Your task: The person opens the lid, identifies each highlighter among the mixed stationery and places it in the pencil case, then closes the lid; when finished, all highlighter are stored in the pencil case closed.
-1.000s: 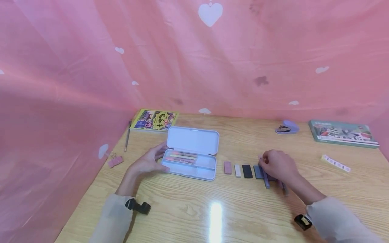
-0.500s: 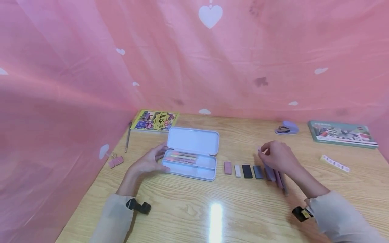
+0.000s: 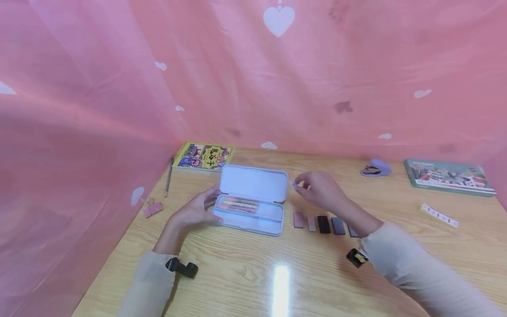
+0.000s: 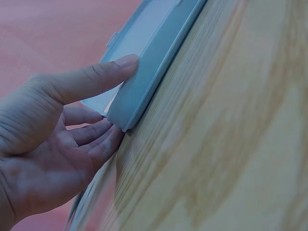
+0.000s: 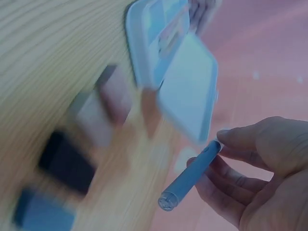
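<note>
My left hand (image 3: 196, 210) grips the left end of a pale blue pencil case (image 3: 235, 221), thumb on its front wall and fingers round the back corner. The case lies with its lid raised, and several pink and yellow pens (image 3: 239, 205) sit in its rear compartment. Between the thumb and fingers of my right hand (image 3: 321, 191) is a blue marker pen (image 5: 190, 173), held just right of the lid. Beneath my right forearm runs a row of small blocks: pink (image 3: 298, 219), whitish (image 3: 311, 223), black (image 3: 324, 224) and blue (image 3: 338, 226), plus one partly hidden by the forearm.
A yellow book (image 3: 203, 156), a pencil (image 3: 169, 176) and a pink binder clip (image 3: 152, 209) lie at the left. Toward the right are a purple stapler (image 3: 376, 168), a flat green box (image 3: 449, 178) and a white patterned strip (image 3: 439, 215). Pink cloth hangs behind.
My right hand has lifted the marker pen from beside the blocks and carried it left toward the lid. My left hand has stayed on the case.
</note>
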`<state>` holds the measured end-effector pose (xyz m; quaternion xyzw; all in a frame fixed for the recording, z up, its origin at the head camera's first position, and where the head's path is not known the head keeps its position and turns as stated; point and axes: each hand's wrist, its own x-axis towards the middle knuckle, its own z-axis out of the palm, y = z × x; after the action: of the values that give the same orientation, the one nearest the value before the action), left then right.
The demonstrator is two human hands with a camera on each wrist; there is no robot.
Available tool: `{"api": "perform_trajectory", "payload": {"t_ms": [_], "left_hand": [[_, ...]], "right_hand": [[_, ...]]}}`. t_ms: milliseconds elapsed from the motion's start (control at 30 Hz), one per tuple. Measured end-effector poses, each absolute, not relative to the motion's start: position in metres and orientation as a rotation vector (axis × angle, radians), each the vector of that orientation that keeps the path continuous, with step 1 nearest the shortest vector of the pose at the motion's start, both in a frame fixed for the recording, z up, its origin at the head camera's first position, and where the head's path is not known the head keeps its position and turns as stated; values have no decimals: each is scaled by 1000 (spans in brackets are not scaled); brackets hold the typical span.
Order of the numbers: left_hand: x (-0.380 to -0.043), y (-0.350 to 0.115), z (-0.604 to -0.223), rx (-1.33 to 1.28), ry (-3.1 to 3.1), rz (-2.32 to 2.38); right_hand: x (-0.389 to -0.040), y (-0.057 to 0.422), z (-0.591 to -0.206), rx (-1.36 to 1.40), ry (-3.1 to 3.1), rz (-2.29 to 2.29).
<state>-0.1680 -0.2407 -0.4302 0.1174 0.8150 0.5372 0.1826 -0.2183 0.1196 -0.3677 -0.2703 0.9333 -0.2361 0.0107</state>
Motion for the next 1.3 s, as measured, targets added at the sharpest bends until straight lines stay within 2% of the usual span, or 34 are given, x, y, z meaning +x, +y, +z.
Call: {"api": "perform_trajectory", "payload": {"t_ms": [267,500,733,1000,1300], "left_hand": [[-168,-237,-427,311,2284,1521],[-168,-238,-424,314,2282,1519],[-178,-247,-451,329,2327,1504],[-178,-247,-450,336,2336,1489],[-179,-247,-452,336,2337,1481]], "right_hand": [[-226,50,-371,-1112,2858,-736],[-221,10,-386,-1087,2779,-712],[-214,3,-410,-1097,2793,-442],[-212,4,-422,-1182,2870,-237],[-214,7,-419,-1139,2844,-267]]}}
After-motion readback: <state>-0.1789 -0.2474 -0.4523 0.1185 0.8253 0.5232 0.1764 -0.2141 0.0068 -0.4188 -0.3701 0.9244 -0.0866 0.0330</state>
